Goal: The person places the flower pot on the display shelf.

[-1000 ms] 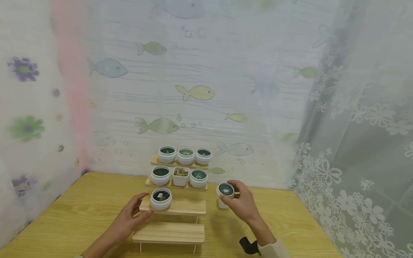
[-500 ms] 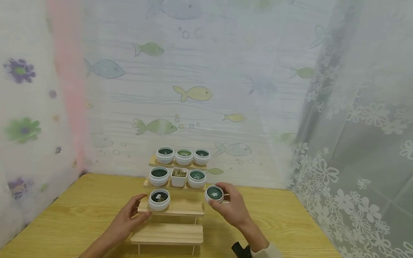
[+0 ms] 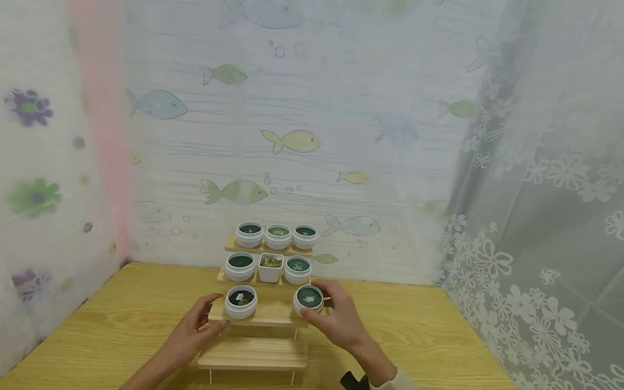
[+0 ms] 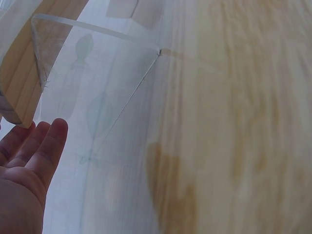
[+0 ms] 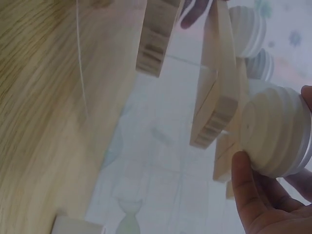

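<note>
While the left hand (image 3: 192, 333) rests with relaxed, straight fingers against the stepped wooden shelf (image 3: 258, 317), the right hand (image 3: 336, 317) clamps its fingers around a white ribbed pot (image 3: 309, 299) at that tier's right end.

Two bare hands, no gloves, no rings. Left hand (image 3: 187, 336): forearm bare, no sleeve seen. Right hand (image 3: 336, 319): pale cream sleeve cuff (image 3: 395, 379) at wrist, w/ small black strapped-on device (image 3: 355, 381) just beside it, partly cut off.
</note>
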The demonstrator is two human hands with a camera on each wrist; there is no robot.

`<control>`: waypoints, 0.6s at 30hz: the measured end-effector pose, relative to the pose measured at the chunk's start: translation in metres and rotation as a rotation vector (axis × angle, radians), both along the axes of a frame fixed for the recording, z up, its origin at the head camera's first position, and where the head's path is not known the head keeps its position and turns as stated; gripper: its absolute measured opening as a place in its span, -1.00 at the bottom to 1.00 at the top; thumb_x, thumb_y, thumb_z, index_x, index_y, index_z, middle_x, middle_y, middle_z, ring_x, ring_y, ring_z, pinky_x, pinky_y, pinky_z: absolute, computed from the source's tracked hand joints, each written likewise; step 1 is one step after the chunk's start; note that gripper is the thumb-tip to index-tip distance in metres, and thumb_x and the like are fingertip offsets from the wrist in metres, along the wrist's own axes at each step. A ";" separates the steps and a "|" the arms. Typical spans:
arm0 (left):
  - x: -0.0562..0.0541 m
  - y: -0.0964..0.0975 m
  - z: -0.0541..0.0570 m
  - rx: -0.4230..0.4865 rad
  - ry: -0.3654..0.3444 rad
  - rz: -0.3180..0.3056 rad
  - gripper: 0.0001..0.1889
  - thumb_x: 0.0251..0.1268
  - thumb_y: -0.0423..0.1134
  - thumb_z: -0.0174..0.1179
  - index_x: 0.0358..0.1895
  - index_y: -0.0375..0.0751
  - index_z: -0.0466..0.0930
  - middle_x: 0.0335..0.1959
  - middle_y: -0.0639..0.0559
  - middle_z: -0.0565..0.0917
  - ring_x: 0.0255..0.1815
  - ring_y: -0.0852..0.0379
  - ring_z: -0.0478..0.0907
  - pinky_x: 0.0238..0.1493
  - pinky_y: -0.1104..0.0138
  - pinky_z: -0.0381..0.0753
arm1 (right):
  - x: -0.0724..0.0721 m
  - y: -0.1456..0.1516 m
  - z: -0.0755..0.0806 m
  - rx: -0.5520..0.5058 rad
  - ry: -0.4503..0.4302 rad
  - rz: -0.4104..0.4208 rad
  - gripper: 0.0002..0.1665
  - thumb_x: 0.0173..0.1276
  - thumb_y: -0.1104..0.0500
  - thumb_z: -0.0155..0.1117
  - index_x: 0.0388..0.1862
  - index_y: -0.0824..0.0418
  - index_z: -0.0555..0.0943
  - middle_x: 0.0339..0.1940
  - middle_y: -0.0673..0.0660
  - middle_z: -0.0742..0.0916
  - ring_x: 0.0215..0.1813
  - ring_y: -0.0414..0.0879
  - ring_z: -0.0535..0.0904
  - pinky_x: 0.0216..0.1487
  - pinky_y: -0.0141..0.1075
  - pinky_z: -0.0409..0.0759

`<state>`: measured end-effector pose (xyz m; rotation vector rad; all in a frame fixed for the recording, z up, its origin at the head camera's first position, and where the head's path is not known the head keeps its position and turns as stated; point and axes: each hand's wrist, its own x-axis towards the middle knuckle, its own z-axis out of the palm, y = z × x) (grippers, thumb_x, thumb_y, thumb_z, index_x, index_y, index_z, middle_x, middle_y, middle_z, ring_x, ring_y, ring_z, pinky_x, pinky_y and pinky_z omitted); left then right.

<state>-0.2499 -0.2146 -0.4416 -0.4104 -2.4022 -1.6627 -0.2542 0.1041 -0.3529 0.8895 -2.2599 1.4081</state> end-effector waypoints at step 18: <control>-0.003 -0.001 -0.004 0.005 0.014 0.006 -0.39 0.35 -0.18 0.20 0.36 -0.29 0.18 0.40 -0.47 0.14 0.39 -0.48 0.01 0.26 -0.20 0.20 | -0.020 -0.039 -0.031 -0.037 -0.009 0.045 -0.45 0.08 0.05 0.51 0.03 0.14 0.53 -0.16 -0.01 0.65 -0.13 -0.13 0.60 -0.16 -0.31 0.63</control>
